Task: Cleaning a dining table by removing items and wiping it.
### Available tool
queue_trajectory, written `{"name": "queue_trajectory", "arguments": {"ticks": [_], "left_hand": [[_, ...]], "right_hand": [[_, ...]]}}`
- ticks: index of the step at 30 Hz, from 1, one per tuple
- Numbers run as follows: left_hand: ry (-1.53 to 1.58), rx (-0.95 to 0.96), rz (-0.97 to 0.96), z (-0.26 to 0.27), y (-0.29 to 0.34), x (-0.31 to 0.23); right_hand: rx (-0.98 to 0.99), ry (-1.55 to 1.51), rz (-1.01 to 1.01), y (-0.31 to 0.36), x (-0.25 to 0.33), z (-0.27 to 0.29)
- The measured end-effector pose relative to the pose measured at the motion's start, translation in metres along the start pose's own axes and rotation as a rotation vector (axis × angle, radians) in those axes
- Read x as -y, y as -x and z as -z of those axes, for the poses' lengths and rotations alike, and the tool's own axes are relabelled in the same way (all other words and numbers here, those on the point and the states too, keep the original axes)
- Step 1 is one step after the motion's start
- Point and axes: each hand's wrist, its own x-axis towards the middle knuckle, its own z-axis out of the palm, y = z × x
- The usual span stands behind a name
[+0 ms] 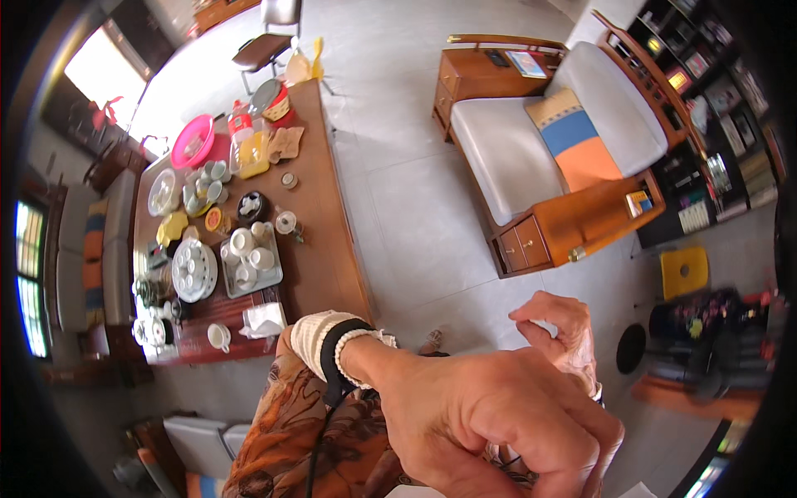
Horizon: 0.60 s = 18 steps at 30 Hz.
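My left hand [498, 407] fills the lower middle, close to the camera, its fingers bent down and closed. Their tips are hidden, so whatever they may grip cannot be made out. A cream knit cuff and a black strap [336, 349] circle that wrist. Just beyond it, my right hand [569, 332] is raised with thumb and forefinger curled together in a pinch. Anything between those tips is too small to see. Slivers of a white thing [413, 491] show at the bottom edge under my left hand. A dark cord [320, 452] hangs over my orange-brown patterned clothing [266, 432].
At left stands a wooden table [328, 224] with a tray [253, 278] of white cups, a pink basin [193, 141], a white mug [219, 336] and tissues [263, 320]. A cushioned wooden armchair [506, 158] stands ahead right, near a yellow stool [685, 272] and dark shelves [722, 124].
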Motion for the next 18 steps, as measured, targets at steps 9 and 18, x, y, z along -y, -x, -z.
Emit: {"name": "queue_trajectory", "arguments": {"ticks": [9, 18], "left_hand": [[-0.117, -0.344, -0.281, 0.092, -0.008, 0.007], [-0.308, -1.071, -0.038, 0.277, 0.068, -0.049]], "right_hand": [[0.267, -0.2, 0.191, -0.15, -0.04, 0.012], [0.503, -1.16, -0.097, -0.293, -0.12, -0.025]]}}
